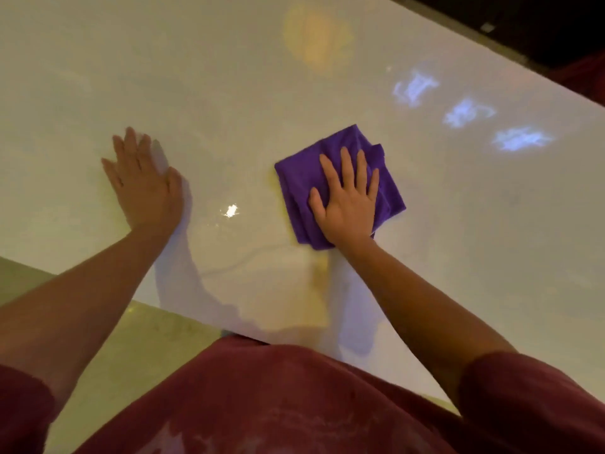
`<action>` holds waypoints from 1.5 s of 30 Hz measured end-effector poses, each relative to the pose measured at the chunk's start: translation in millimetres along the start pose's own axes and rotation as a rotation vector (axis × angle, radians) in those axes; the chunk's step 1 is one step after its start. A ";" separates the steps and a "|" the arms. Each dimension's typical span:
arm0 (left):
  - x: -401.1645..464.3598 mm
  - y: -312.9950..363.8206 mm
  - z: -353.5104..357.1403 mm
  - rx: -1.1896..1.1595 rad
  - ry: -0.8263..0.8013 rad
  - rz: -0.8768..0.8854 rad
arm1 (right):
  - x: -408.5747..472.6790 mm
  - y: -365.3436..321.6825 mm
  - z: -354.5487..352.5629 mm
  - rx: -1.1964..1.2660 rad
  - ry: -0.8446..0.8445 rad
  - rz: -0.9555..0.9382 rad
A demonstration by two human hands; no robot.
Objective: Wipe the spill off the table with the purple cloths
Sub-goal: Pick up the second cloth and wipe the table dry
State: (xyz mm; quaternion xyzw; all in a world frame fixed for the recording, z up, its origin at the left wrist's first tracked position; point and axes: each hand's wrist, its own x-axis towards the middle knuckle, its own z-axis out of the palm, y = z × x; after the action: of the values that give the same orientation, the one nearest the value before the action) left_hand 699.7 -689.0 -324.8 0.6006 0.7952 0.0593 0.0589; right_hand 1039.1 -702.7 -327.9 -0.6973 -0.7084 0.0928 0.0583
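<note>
**One cloth under right hand, left hand flat on worktop**

2 hands in view, both open w/ fingers spread, neither gripping anything. Right hand [347,198] lies palm-down on top of 1 purple cloth [301,178], pressing it flat against the white glossy worktop [229,93]. Only 1 cloth visible; it's folded into a rough square, several layers showing at its far-right corner. Cloth sticks out past the fingertips on the far side and to both sides of the hand.

Left hand [144,181] rests palm-down straight on the bare worktop, well apart from the cloth, fingers pointing away from the person.

Spill [322,273]: 1 yellowish smear just behind the right wrist, running back toward the person along the forearm; a faint yellow tint also touches the cloth's left edge. Between the 2 hands: 1 small bright light glint on the surface. Beyond the right hand, further right: 3 bluish light reflections [465,113] in a row. Far ahead of the cloth: 1 orange-ish blurred reflection [314,37].

Person wears a dark red short-sleeved top [262,398], both forearms bare.
</note>
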 end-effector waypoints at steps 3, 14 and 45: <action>-44.4 80.1 -1.9 -0.116 -0.050 0.221 | 61.8 16.9 -8.8 0.015 0.007 0.065; -55.8 259.6 29.7 -0.205 -0.107 0.198 | -180.0 115.2 -13.3 0.032 -0.008 -0.107; 88.3 115.1 9.0 -0.240 0.081 -0.202 | 197.2 -4.4 -5.5 -0.042 0.019 0.232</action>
State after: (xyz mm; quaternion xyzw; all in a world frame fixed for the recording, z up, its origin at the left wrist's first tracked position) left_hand 786.3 -572.5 -316.7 0.5032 0.8406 0.1715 0.1039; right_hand 1031.9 -505.4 -330.8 -0.7764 -0.6242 0.0775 0.0392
